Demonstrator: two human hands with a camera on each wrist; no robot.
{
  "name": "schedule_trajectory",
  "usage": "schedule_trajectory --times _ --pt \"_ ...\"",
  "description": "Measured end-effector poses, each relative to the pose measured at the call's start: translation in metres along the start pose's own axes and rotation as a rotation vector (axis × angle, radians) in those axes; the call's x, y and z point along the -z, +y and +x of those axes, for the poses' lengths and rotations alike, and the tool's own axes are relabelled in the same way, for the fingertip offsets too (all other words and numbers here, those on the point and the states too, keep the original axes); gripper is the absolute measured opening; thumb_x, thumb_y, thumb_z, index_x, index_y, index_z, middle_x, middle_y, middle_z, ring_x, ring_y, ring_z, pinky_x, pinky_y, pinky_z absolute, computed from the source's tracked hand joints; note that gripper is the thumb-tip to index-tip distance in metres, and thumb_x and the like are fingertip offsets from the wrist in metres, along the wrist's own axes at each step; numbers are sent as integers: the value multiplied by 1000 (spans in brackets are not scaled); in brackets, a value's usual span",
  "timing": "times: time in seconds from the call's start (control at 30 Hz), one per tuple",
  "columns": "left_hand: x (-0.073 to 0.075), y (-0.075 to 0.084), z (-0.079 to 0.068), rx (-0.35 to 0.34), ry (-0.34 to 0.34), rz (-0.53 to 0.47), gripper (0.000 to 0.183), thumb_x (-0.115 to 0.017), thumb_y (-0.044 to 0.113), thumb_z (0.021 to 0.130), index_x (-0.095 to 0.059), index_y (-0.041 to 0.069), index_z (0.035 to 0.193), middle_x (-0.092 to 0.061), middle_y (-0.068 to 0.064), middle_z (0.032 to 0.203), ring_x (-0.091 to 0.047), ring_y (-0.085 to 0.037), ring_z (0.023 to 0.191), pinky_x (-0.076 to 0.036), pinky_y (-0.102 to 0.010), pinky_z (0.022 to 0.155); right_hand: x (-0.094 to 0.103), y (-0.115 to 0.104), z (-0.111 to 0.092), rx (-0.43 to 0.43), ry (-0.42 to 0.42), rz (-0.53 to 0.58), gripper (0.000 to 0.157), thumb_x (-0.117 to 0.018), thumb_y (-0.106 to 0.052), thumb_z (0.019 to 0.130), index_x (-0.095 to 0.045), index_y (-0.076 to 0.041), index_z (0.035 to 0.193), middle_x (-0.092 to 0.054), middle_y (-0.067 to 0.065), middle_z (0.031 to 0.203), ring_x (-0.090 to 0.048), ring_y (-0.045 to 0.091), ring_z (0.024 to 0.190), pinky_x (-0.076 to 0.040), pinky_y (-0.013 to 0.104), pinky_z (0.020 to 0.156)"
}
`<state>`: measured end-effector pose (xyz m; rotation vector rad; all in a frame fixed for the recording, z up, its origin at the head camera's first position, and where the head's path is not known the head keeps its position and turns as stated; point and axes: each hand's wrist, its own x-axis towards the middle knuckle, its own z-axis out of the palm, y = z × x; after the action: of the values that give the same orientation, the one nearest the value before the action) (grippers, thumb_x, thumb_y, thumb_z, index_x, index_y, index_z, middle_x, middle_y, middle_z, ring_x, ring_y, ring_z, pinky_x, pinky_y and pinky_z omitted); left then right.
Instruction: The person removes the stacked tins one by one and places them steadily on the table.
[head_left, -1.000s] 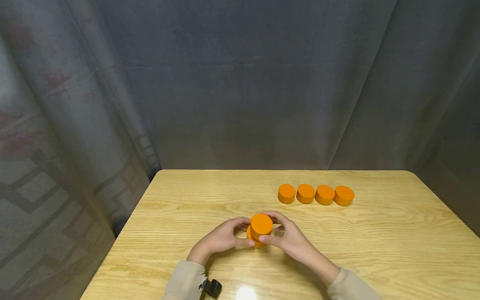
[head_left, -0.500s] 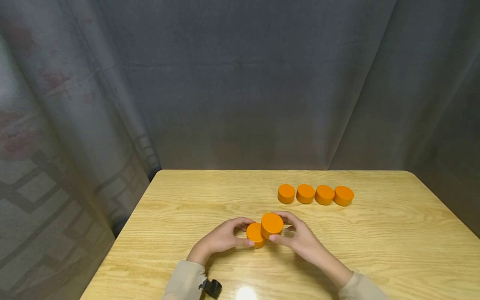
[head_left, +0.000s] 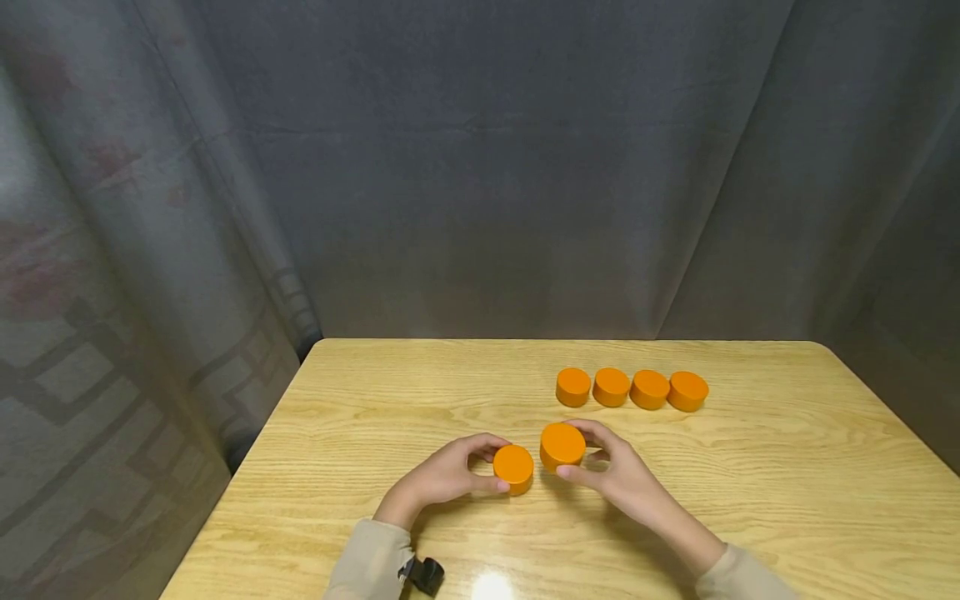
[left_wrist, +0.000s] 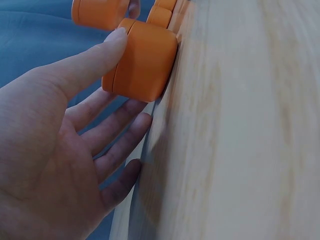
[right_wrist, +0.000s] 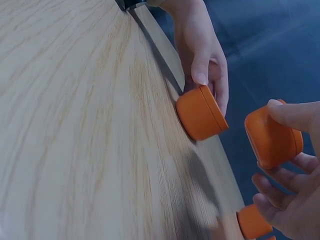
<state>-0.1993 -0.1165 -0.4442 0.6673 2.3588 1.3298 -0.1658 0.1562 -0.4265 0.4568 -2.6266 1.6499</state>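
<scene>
Between the thumb and fingers of my left hand (head_left: 446, 473) is an orange round lidded jar (head_left: 513, 468), upright on the table. A thin lid seam runs round it near the top in the left wrist view, where my thumb presses at that seam. My right hand (head_left: 611, 471) pinches a second orange lidded jar (right_wrist: 274, 135) by its side. That jar hangs above the table, just right of the first, with a gap between them in the head view. The right wrist view shows its seam too, and my thumb on one side with fingers on the other.
Several matching orange jars (head_left: 612, 387) stand in a row toward the back right of the wooden table (head_left: 375, 400). A black wrist strap piece (head_left: 427, 575) sits at my left sleeve. Grey curtains (head_left: 480, 167) hang behind and beside the table.
My right hand has moved right with its jar, from above the left-hand jar to beside it. The left-hand jar now shows fully. My left hand has stayed in place.
</scene>
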Motion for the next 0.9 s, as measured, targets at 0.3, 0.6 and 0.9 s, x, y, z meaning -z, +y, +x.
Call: schedule_trajectory --times 0.3,0.6,0.9 --pt "0 0 1 1 -1 7 46 -79 25 86 -62 21 129 -62 11 116 -56 -14 109 -42 -43 101 12 5 -1 -5 34 -31 59 -81 -22 83 -56 -5 134 -65 6 123 -57 24 112 -48 42 91" --pt "0 1 0 2 0 8 46 -80 24 86 -62 22 129 -62 11 115 -55 -14 109 -41 -44 101 22 6 -5 -18 52 -48 59 -80 -21 85 -55 -5 135 -65 8 125 -57 27 113 -47 43 92" --pt "0 -1 -1 3 -6 0 47 -79 24 86 -61 22 130 -61 11 116 -55 -14 109 -41 -45 101 31 12 -10 -15 70 -70 57 -80 -20 85 -55 -6 135 -64 9 126 -57 21 113 -48 40 90"
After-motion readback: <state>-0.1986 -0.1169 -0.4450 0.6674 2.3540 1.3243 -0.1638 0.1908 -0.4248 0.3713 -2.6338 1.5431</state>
